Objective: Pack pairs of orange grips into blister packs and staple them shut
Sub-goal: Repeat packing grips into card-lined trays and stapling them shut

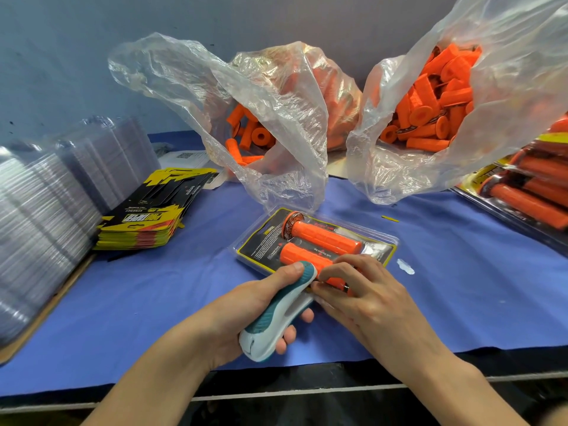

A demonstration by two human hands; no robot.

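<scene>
Head view: blister pack (255, 241) lies flat on the blue table cover (153, 302), dead centre. Two orange grips (325, 238) are seated in it side by side over a black/yellow card.

Left hand (246, 305) is wrapped round a teal-white stapler (276, 315), thumb on top of the nose. The nose sits at the pack's near edge, 6 o'clock side. Right hand (362, 290) has fingers curled, pinching that same near edge just beside the stapler mouth and partly covering the lower grip's end. Can't tell if the stapler is biting the flange; the hands hide it.

Handling, as a judgement:
- The pack looks light, with a thin, springy, slick clear shell likely to pop open or skate on the cover.
- The grips look rubbery and won't crush.
- Best hold is the flat flange right next to the staple spot, not the bubble.

Also in view:
- Open bag of loose grips (261, 118) at 12 o'clock.
- Second bag (430, 103) at 1–2 o'clock.
- Insert card stack (147, 216) at 9 o'clock.
- Empty clear shells (46, 195) at 9–10 o'clock.
- Filled packs (534, 195) at 3 o'clock.
</scene>
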